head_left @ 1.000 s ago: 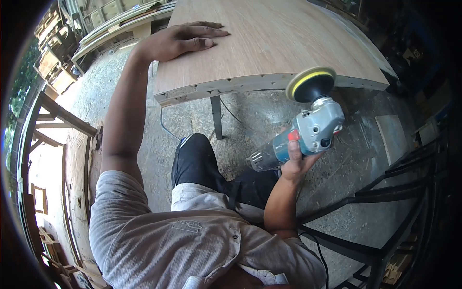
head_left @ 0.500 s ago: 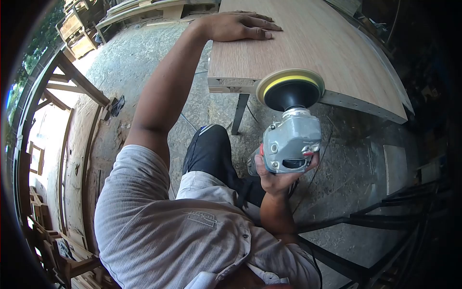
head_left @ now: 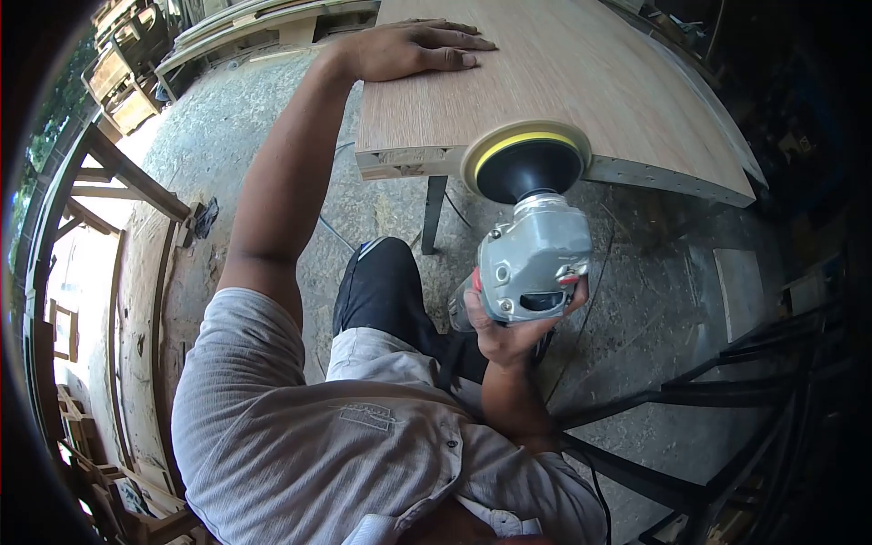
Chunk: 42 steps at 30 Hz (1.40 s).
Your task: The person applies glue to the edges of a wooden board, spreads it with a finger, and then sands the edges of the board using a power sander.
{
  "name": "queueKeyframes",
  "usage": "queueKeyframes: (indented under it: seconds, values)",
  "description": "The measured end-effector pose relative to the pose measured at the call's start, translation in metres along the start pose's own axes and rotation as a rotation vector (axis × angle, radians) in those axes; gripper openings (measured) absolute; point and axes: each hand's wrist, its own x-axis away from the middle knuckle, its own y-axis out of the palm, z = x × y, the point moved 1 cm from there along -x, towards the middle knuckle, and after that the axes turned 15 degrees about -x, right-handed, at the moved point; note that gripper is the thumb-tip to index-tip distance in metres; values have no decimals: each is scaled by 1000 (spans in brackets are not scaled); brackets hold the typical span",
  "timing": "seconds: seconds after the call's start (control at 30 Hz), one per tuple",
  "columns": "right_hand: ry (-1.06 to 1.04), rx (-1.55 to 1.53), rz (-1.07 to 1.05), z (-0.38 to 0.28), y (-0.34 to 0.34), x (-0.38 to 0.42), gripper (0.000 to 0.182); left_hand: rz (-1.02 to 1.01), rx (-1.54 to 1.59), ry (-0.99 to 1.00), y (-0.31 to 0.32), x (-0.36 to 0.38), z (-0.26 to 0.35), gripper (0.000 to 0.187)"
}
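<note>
My left hand lies flat, palm down, on the wooden panel near its left edge, fingers stretched out to the right. Below it, my right hand grips a grey disc sander around its head, thumb on the left side and fingertips on the right. The sander's black backing pad, with a yellow rim and a pale disc, is tilted against the panel's near edge. Whether the disc is spinning cannot be told. Much of the sander's body is hidden under its head and my hand.
A dark table leg stands under the panel. Dark metal bars run across the lower right. On the left are a wooden frame and several boards. Stacked planks lie at the back. A cord hangs beside my right arm.
The whole view has shifted, so the panel, both hands and the sander appear a little farther left. The disc sits slightly farther right along the panel's edge. Both hands keep their hold.
</note>
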Motion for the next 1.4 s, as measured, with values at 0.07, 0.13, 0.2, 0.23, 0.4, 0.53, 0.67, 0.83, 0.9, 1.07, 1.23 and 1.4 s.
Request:
queueKeyframes:
  seconds: [0.07, 0.13, 0.2, 0.23, 0.4, 0.53, 0.67, 0.83, 0.9, 1.07, 1.23, 1.4]
  values:
    - [35, -121, 128, -17, 1, -17, 99, 19, 3, -27, 0, 0, 3, 58]
    - [-45, -75, 98, -5, -20, -21, 101, 6, 17, -69, 0, 0, 7, 59]
    - [-31, -99, 80, -3, -22, -21, 102, -7, 27, -118, -2, 0, 9, 60]
    - [-25, -109, 70, -6, -15, -20, 102, -6, 29, -114, -2, 0, 10, 60]
    - [-130, 71, -120, -3, 8, -10, 103, -22, 38, -99, -5, 1, 11, 58]
    - [5, -68, -102, 1, 28, 3, 105, -57, 66, -98, -14, 4, 18, 58]
    - [22, 19, -174, -10, 43, 4, 104, -52, 73, -72, -14, 3, 18, 59]
    - [-133, 213, -263, -4, 45, 9, 103, -53, 73, -94, -13, 4, 19, 59]
    - [-107, 186, -286, -4, 47, 10, 102, -50, 70, -92, -13, 2, 17, 59]
    - [-135, 116, -389, -6, 55, 9, 103, -39, 99, -65, -13, 5, 17, 58]
    - [-188, 281, -356, -13, 54, 10, 107, 2, 73, 24, -1, 1, 3, 49]
    - [-129, 244, -274, -11, 35, 10, 104, -19, 32, -113, -5, 4, 14, 51]
